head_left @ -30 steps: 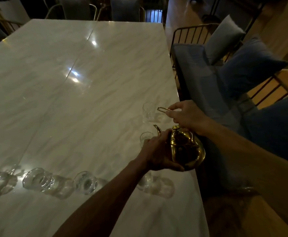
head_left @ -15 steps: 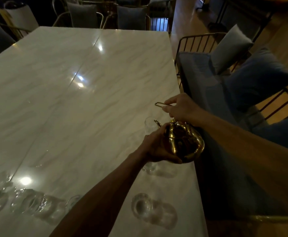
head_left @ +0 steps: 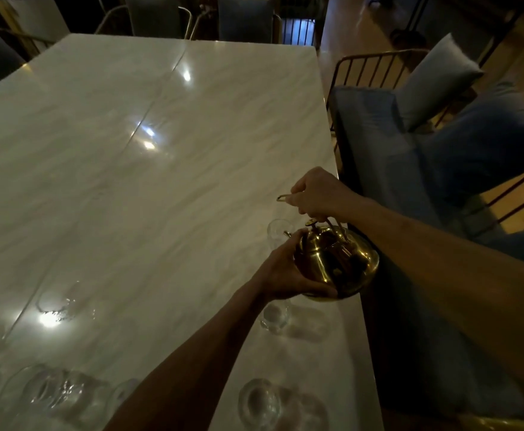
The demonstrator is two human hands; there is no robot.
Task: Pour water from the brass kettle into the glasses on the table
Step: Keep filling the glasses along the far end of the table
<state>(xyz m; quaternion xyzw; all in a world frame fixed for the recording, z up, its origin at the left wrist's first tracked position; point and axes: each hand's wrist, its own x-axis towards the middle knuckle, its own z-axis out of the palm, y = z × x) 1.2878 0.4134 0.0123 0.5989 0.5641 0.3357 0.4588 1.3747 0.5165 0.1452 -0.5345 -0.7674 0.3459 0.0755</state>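
Mid-pour setup — right hand [head_left: 316,194] grips the wire handle, left hand [head_left: 281,270] cups the brass kettle [head_left: 338,262], held tilted above the marble table [head_left: 130,181] near its right edge. Spout sits just at the far glass [head_left: 278,231]; no stream discernible — next: tip further, steady aim.

The kettle [head_left: 337,262] sits between the left hand [head_left: 281,273] and the right hand [head_left: 319,194], over the table [head_left: 130,181] edge. One glass [head_left: 278,231] stands just beyond the left hand, another glass [head_left: 274,317] under it. The bench [head_left: 394,169] lies right of both hands.
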